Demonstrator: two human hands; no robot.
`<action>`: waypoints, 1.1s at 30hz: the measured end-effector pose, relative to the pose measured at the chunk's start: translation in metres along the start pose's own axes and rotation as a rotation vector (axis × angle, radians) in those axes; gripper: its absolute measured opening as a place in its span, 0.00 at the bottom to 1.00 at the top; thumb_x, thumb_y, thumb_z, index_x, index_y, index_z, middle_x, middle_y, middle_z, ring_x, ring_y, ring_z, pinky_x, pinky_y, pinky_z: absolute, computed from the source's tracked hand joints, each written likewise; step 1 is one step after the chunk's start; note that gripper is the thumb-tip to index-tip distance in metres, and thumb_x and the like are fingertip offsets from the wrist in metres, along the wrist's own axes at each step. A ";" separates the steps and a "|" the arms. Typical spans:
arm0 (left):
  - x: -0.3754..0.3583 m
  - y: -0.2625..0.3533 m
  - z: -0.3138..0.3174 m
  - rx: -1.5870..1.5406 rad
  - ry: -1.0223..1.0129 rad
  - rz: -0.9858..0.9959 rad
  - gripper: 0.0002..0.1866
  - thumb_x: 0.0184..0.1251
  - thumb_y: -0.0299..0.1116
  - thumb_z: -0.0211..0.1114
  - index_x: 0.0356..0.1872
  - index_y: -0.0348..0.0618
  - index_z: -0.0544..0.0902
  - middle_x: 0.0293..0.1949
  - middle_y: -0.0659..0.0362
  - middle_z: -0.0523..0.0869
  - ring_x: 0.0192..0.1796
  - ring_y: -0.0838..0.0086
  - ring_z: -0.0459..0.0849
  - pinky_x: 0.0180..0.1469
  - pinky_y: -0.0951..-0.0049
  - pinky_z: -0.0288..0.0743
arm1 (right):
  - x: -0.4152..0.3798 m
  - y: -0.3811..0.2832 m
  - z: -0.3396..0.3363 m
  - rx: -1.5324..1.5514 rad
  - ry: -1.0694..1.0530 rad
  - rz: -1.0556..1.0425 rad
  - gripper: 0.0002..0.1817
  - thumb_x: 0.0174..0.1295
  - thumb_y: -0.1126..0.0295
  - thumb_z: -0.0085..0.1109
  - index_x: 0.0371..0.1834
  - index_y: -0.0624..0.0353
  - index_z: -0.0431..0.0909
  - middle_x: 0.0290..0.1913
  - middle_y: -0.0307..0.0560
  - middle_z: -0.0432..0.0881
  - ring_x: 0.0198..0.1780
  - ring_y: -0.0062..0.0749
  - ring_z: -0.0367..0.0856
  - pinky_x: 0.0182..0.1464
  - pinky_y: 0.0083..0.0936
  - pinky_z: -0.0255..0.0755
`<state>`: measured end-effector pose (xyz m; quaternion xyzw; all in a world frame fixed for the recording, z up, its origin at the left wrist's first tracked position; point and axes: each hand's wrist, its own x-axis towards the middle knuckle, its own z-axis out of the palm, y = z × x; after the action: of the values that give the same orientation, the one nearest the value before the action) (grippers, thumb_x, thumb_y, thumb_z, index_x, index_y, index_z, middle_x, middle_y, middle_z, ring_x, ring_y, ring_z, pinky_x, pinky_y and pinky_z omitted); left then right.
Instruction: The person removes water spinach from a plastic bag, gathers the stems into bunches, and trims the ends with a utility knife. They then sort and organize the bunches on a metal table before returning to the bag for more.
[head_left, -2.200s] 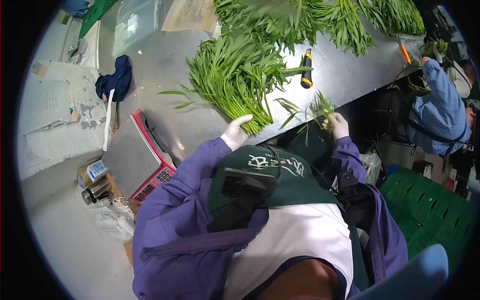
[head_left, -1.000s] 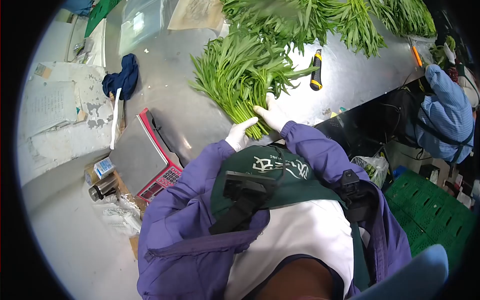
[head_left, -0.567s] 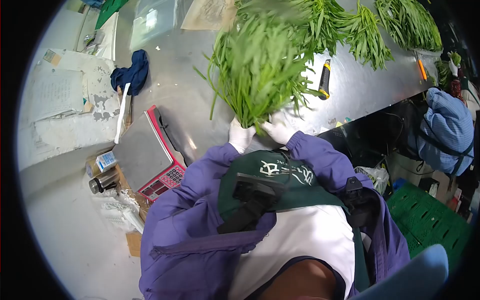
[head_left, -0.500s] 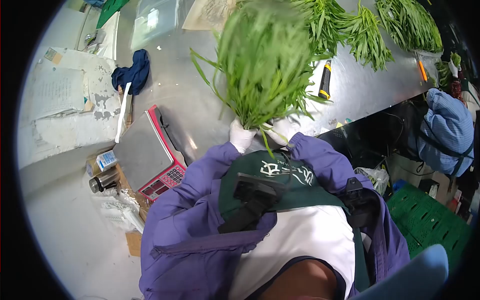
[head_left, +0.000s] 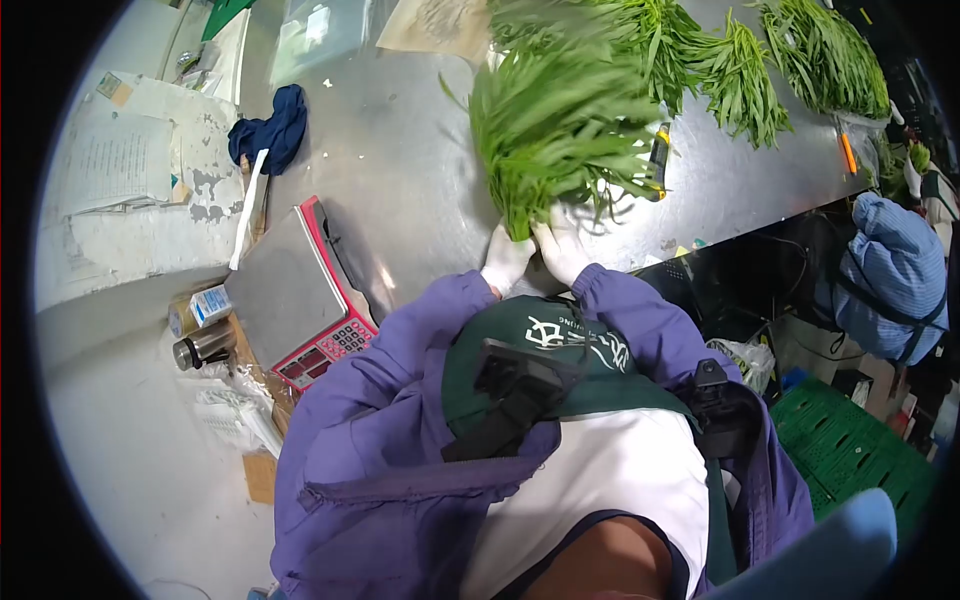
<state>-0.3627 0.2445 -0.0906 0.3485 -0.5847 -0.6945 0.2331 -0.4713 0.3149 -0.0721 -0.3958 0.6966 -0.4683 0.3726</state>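
A large bunch of long-leaved greens (head_left: 560, 130) stands over the steel table, its leaves fanned away from me and blurred by motion. White-gloved, my left hand (head_left: 508, 262) is closed around the stem end from the left. My right hand (head_left: 562, 250), gloved too, grips the stems from the right, close beside the left one. Leaves partly cover a black and yellow utility knife (head_left: 659, 160) lying just right of the bunch. More bunches of greens (head_left: 742, 85) lie farther back to the right.
A red-framed digital scale (head_left: 290, 285) sits at the left, near a dark blue cloth (head_left: 270, 130) and a steel flask (head_left: 203, 346). An orange pen-like tool (head_left: 847, 150) lies at right. Below it are a blue checked cloth bundle (head_left: 890, 275) and green crate (head_left: 850, 440).
The bunch has tipped lower and swung right, now partly covering the utility knife. Both hands stay on the stems; the left has shifted slightly right.
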 end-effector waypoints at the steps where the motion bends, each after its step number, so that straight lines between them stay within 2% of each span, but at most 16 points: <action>1: 0.002 -0.007 0.002 -0.099 0.062 -0.350 0.16 0.60 0.22 0.61 0.51 0.37 0.76 0.45 0.58 0.83 0.45 0.73 0.80 0.47 0.71 0.75 | 0.005 0.005 0.005 -0.007 0.004 0.080 0.26 0.65 0.62 0.51 0.63 0.65 0.63 0.54 0.63 0.76 0.57 0.50 0.74 0.58 0.34 0.66; 3: 0.005 -0.045 0.004 -0.301 0.081 -0.435 0.15 0.62 0.27 0.61 0.50 0.39 0.77 0.45 0.57 0.83 0.46 0.74 0.80 0.47 0.72 0.74 | 0.016 0.007 0.005 -0.018 0.005 0.160 0.30 0.63 0.60 0.54 0.65 0.65 0.61 0.55 0.62 0.75 0.58 0.49 0.73 0.59 0.33 0.66; 4: 0.006 -0.057 0.004 -0.501 0.097 -0.516 0.15 0.64 0.32 0.62 0.50 0.40 0.77 0.45 0.57 0.83 0.47 0.75 0.80 0.47 0.74 0.74 | 0.019 -0.002 0.001 -0.124 -0.066 0.215 0.39 0.57 0.52 0.57 0.66 0.66 0.59 0.60 0.64 0.69 0.62 0.50 0.68 0.62 0.34 0.63; 6: 0.001 -0.036 0.001 -0.469 0.132 -0.537 0.17 0.62 0.32 0.64 0.52 0.40 0.77 0.45 0.57 0.83 0.47 0.75 0.80 0.47 0.73 0.74 | 0.027 -0.014 -0.005 -0.335 -0.210 0.327 0.57 0.44 0.36 0.63 0.69 0.69 0.56 0.70 0.68 0.57 0.70 0.52 0.59 0.69 0.34 0.57; 7: 0.000 -0.029 -0.005 -0.317 -0.078 -0.520 0.21 0.61 0.33 0.65 0.54 0.39 0.75 0.47 0.57 0.82 0.48 0.75 0.79 0.48 0.74 0.74 | 0.035 0.011 0.004 -0.472 -0.167 0.287 0.58 0.40 0.36 0.66 0.68 0.70 0.58 0.68 0.68 0.61 0.68 0.52 0.63 0.67 0.34 0.60; 9: 0.000 0.001 -0.012 -0.038 -0.397 -0.506 0.30 0.59 0.34 0.69 0.61 0.35 0.69 0.54 0.57 0.79 0.51 0.76 0.78 0.52 0.73 0.72 | 0.048 0.026 0.001 -0.116 -0.232 0.339 0.52 0.38 0.47 0.74 0.63 0.72 0.63 0.57 0.63 0.73 0.57 0.48 0.75 0.60 0.32 0.68; 11: -0.004 0.013 -0.013 -0.080 -0.356 -0.517 0.30 0.59 0.34 0.69 0.61 0.35 0.69 0.55 0.58 0.78 0.53 0.76 0.77 0.54 0.74 0.71 | 0.051 0.017 0.000 0.180 -0.225 0.365 0.44 0.37 0.60 0.78 0.58 0.70 0.68 0.47 0.55 0.81 0.48 0.38 0.80 0.54 0.27 0.73; 14: -0.013 0.038 -0.018 -0.190 -0.357 -0.488 0.31 0.62 0.36 0.67 0.63 0.34 0.67 0.57 0.58 0.76 0.58 0.77 0.73 0.60 0.74 0.66 | 0.057 0.006 -0.012 0.333 -0.293 0.396 0.39 0.41 0.61 0.76 0.57 0.66 0.71 0.47 0.52 0.82 0.47 0.33 0.80 0.53 0.26 0.73; 17: -0.016 0.069 -0.037 -0.052 -0.519 -0.435 0.27 0.71 0.44 0.56 0.64 0.35 0.69 0.60 0.58 0.75 0.62 0.77 0.70 0.65 0.72 0.61 | 0.058 -0.019 -0.029 0.466 -0.331 0.445 0.34 0.47 0.64 0.72 0.59 0.60 0.71 0.47 0.46 0.81 0.46 0.30 0.80 0.52 0.27 0.73; 20: -0.008 0.063 -0.060 -0.255 -0.358 -0.593 0.26 0.72 0.46 0.53 0.62 0.37 0.72 0.58 0.57 0.77 0.60 0.79 0.72 0.64 0.69 0.63 | 0.059 -0.021 -0.037 0.724 -0.376 0.447 0.24 0.54 0.69 0.67 0.55 0.60 0.74 0.44 0.43 0.82 0.43 0.26 0.80 0.48 0.26 0.75; 22: -0.007 0.059 -0.062 -0.258 -0.327 -0.540 0.24 0.71 0.43 0.56 0.60 0.36 0.73 0.55 0.57 0.79 0.58 0.78 0.74 0.62 0.71 0.66 | 0.059 -0.018 -0.041 0.763 -0.311 0.487 0.22 0.54 0.69 0.68 0.53 0.60 0.75 0.43 0.43 0.82 0.41 0.26 0.81 0.45 0.26 0.77; 24: -0.008 0.073 -0.049 0.016 -0.494 -0.370 0.23 0.68 0.38 0.60 0.59 0.34 0.73 0.54 0.56 0.80 0.56 0.78 0.76 0.60 0.74 0.68 | 0.059 -0.025 -0.046 0.868 -0.335 0.524 0.20 0.55 0.69 0.66 0.51 0.61 0.75 0.39 0.45 0.84 0.36 0.30 0.83 0.42 0.28 0.79; 25: -0.012 0.070 -0.039 -0.069 -0.388 -0.365 0.18 0.65 0.35 0.64 0.52 0.34 0.78 0.45 0.58 0.84 0.47 0.79 0.79 0.52 0.79 0.71 | 0.057 -0.033 -0.048 0.862 -0.296 0.524 0.19 0.56 0.69 0.66 0.51 0.61 0.76 0.39 0.46 0.84 0.36 0.30 0.84 0.43 0.28 0.79; 26: -0.012 0.072 -0.034 -0.070 -0.388 -0.361 0.18 0.65 0.35 0.64 0.52 0.34 0.78 0.45 0.58 0.84 0.47 0.79 0.79 0.52 0.79 0.71 | 0.056 -0.037 -0.049 0.857 -0.258 0.524 0.19 0.56 0.69 0.65 0.50 0.62 0.76 0.39 0.46 0.84 0.35 0.31 0.84 0.43 0.28 0.79; 29: -0.014 0.087 -0.026 0.387 -0.135 -0.121 0.09 0.64 0.32 0.65 0.36 0.34 0.85 0.31 0.64 0.84 0.32 0.82 0.78 0.39 0.81 0.72 | 0.063 -0.023 -0.051 0.944 -0.287 0.488 0.17 0.57 0.68 0.64 0.48 0.62 0.77 0.40 0.47 0.85 0.36 0.31 0.84 0.44 0.28 0.79; 33: -0.023 0.086 -0.032 0.113 0.017 -0.123 0.10 0.66 0.31 0.63 0.39 0.33 0.83 0.34 0.61 0.85 0.35 0.80 0.81 0.42 0.81 0.74 | 0.062 -0.034 -0.059 1.052 -0.364 0.489 0.18 0.61 0.62 0.58 0.48 0.63 0.77 0.40 0.50 0.85 0.38 0.34 0.84 0.46 0.30 0.79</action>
<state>-0.3309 0.2225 -0.0043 0.4021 -0.5984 -0.6705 0.1750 -0.5420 0.2717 -0.0329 -0.0606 0.3675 -0.5754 0.7281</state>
